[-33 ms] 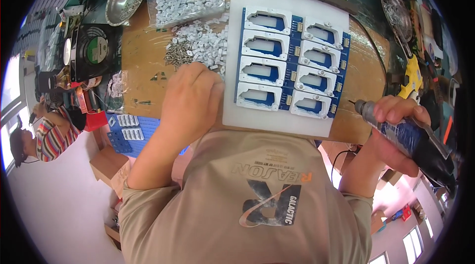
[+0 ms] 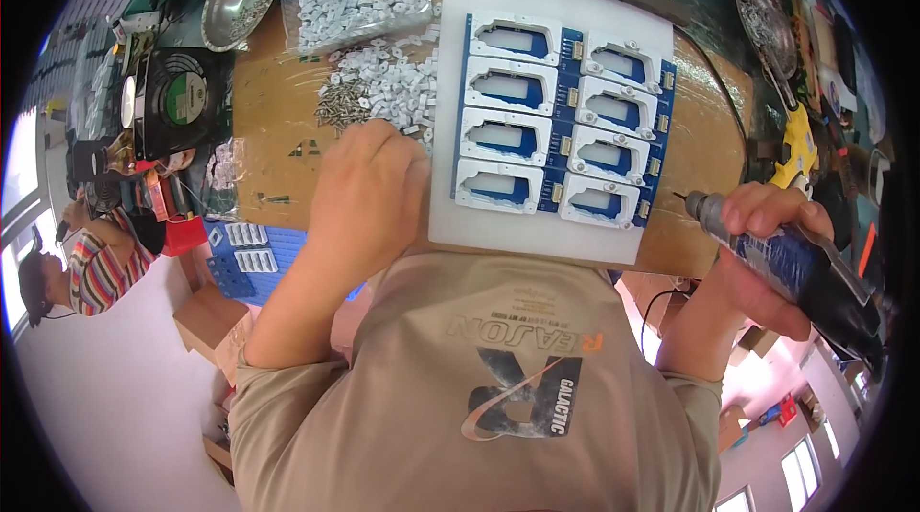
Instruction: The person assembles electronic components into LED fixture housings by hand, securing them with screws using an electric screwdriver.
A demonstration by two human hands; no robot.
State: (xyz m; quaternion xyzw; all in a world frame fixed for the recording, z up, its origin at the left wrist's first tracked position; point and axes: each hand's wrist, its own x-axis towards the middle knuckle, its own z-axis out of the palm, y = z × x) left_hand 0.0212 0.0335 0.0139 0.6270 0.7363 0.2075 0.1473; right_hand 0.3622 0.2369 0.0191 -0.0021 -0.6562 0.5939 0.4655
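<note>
Though near screws [image 2: 337, 107], left grip [image 2: 369, 191] unclear underneath.

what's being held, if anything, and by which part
Right grip: a blue and black cylindrical power tool, held around its body behind the grey front end. Left grip: curled near small brownish metal screws; what it holds, if anything, is hidden.
</note>
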